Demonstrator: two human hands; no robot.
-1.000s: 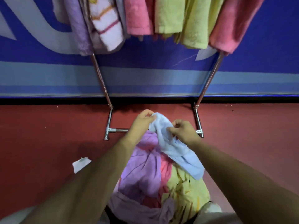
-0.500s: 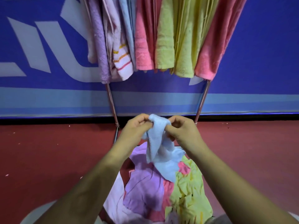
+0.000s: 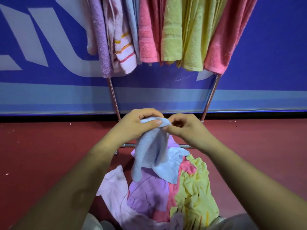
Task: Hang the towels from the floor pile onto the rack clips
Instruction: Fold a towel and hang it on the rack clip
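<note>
A light blue towel [image 3: 153,153] hangs from both my hands above the floor pile [image 3: 159,196]. My left hand [image 3: 139,127] pinches its top edge, thumb over the cloth. My right hand [image 3: 184,128] grips the same edge right beside it, fingers curled. The pile holds lilac, pink, yellow and pale pink towels on the red floor. Beyond it stands the metal rack [image 3: 113,97], with several towels hanging from the top: lilac, striped white, pink [image 3: 147,35], yellow [image 3: 186,34]. The clips are out of view above the frame.
The rack's low crossbar [image 3: 129,145] lies just behind the pile. A blue banner wall [image 3: 49,47] with white shapes stands behind the rack. Red floor [image 3: 41,155] stretches to both sides. My knees show at the bottom edge.
The blue towel has been lifted off the pile, and my hands have come together on its top edge. The view has tilted up, showing more of the hanging towels.
</note>
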